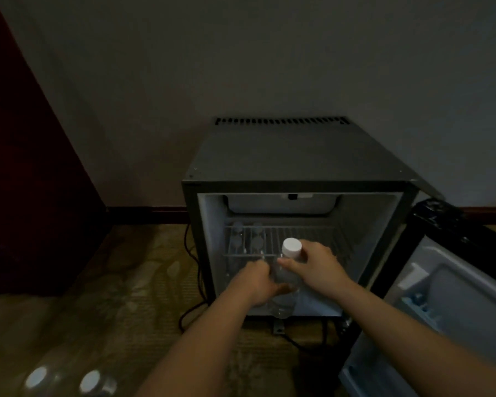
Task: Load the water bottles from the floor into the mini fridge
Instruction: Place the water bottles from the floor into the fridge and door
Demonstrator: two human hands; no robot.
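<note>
Water bottle (pixel 287 277), clear plastic with a white cap (pixel 291 247), is held in both hands at the mini fridge (pixel 298 156) opening. Left hand (pixel 258 285) wraps the lower body from the left, fingers curled round it. Right hand (pixel 318 267) grips the upper part just under the cap, thumb toward the left. Both closed on the bottle, neither free.

Bottle long axis runs roughly vertical in view, tilted a bit: cap up and toward the fridge interior, base down near the front lip of the cabinet floor. Cap sits level with the front edge of the wire shelf (pixel 309 239).

Fridge contents: several bottles already inside (pixel 246 239) at back left, upright, caps seen through the wire shelf; they appear to stand below it, exact count hard to tell in the dim light. Right part of the shelf looks bare. Small freezer box (pixel 282 203) at the top of the cavity, shut.

Fridge door (pixel 453 282) swung open to the right, inner liner facing the camera; something light blue sits in a door pocket, can't tell what.

Two more bottles on the floor (pixel 66 381), bottom left, white caps up, blurred. Patterned carpet (pixel 132 282) underneath. Black power cable (pixel 191 308) loops on the floor left of the fridge. Plain wall (pixel 241 67) behind, dark wooden furniture (pixel 26 181) at far left.
</note>
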